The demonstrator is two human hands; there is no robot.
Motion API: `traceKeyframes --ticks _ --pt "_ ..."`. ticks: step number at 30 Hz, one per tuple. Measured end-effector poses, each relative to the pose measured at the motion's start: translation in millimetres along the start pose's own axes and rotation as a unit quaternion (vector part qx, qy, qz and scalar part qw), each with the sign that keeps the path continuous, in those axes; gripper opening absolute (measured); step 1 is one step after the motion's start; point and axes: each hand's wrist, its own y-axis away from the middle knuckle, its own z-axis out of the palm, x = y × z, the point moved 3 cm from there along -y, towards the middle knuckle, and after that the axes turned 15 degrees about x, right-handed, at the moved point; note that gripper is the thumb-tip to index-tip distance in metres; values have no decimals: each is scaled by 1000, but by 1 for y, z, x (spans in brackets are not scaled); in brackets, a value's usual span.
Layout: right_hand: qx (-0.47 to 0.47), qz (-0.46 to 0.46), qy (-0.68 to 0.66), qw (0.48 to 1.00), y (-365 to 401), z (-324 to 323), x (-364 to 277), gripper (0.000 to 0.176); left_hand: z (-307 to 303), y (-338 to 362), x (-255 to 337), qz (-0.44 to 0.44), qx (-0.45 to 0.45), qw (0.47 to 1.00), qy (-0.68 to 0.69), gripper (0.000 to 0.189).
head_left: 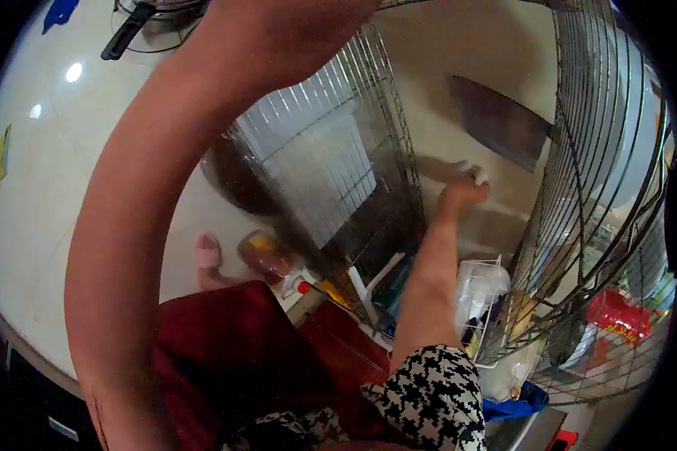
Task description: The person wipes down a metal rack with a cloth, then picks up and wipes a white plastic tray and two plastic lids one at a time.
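Nearby, right hand with something white, between wire racks

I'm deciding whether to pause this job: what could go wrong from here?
The right hand reaches in between wire racks, so the arm could scrape or snag on the wires as it withdraws. The same forearm passes close beside a loaded white wire basket; a sideways swing might jostle it. The red-capped bottle sits near the dark red cloth, so shifting fabric might knock it.
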Motion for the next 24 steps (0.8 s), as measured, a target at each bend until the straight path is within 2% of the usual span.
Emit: traceKeyframes --ticks 2,3,5,6,8,9,10,11,12,13,14,15,16,17,18,20,21,23,24 --pt "64 -20 144 987 18 12 -27 23 -3 2 -2 -3 30 999 19 40" --pt "61 -23 142 988 29 23 -30 23 -5 0 2 30 13 999 -37 40" --pt "19 -227 97 969 58 35 -39 25 -8 2 8 56 -11 994 -95 40" --pt "18 -227 95 969 64 39 -43 25 -10 2 11 59 -9 994 -87 40" --pt "-129 -378 86 913 75 47 -53 28 -8 4 11 59 -14 995 -78 39" --pt "-130 -375 83 914 70 53 -56 28 -9 2 6 111 -25 994 -1 37" --pt "-159 -457 57 873 68 60 -64 29 -10 2 0 162 -36 983 77 36" --pt "-188 -535 34 823 68 62 -67 30 -9 4 -9 163 -38 983 76 36" --pt "-188 -535 32 823 64 63 -70 30 -8 7 -18 195 7 980 30 36" --pt "-188 -588 59 784 63 62 -74 29 -9 12 -26 226 52 973 -17 42" --pt "-188 -638 87 742 61 59 -73 29 -20 21 -31 224 50 973 -18 42" --pt "-190 -637 86 742 55 55 -64 29 -42 35 -35 228 79 952 -187 34" --pt "-220 -674 100 699 53 51 -45 29 -62 53 -38 223 107 904 -350 25" --pt "-249 -705 114 654 49 44 -22 29 -72 75 -37 98 142 948 -268 31" --pt "-251 -705 115 653 43 36 4 29 -82 105 -37 -32 175 968 -178 42" --pt "-305 -697 98 642 45 26 44 27 -122 178 -37 -172 166 921 -307 43" --pt "-305 -696 98 642 49 26 40 27 -140 222 -35 -266 168 889 -333 44" --pt "-268 -704 157 639 58 24 30 24 -162 292 -13 -324 104 858 -385 42" --pt "-276 -674 130 673 64 27 3 22 -169 322 -3 -354 59 847 -392 41"
